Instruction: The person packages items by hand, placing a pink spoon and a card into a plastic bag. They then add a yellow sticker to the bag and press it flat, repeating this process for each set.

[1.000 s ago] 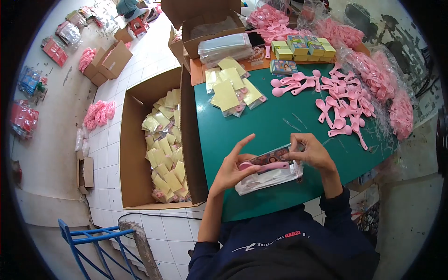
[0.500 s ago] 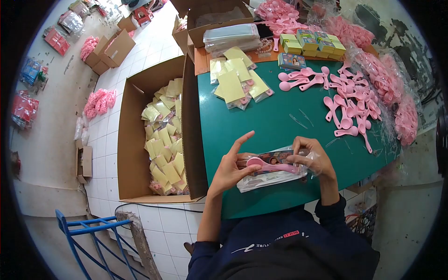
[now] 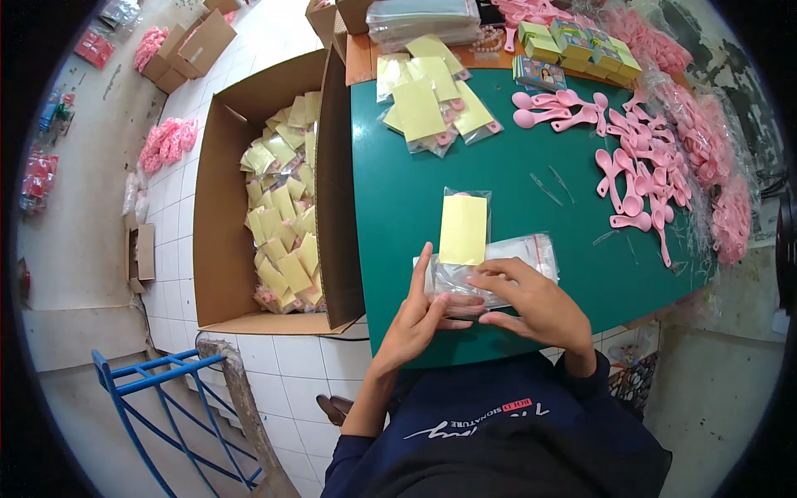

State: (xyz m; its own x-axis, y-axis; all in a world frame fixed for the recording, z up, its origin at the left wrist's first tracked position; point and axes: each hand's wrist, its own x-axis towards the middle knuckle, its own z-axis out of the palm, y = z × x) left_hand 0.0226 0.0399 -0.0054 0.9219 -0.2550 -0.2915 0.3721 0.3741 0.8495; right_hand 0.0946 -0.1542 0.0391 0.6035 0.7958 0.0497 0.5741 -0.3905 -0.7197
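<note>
Yellow-backed packet (image 3: 463, 230) lies at the far side of the stack of clear bags (image 3: 527, 253), its lower end overlapping them and its yellow card reaching beyond onto the green tabletop (image 3: 398, 207). Through my head feed, the left hand (image 3: 415, 319) sits at the stack's near left corner, index finger stretched well away from the thumb, the other fingers against clear film; from here I cannot tell whether the thumb pinches it. The right hand (image 3: 540, 303) arches over the stack's near side, half open, thumb and bent fingers parted, fingertips near the packet's lower end, and I see nothing gripped in it. Farther beyond the stack I make out a fanned pile of finished packets (image 3: 418, 108). Beyond it to the right lie loose pink spoons (image 3: 633, 205), with small card bundles (image 3: 573, 50) behind them. Left of the stack, an open carton (image 3: 222, 236) holds many more yellow-backed packets.
</note>
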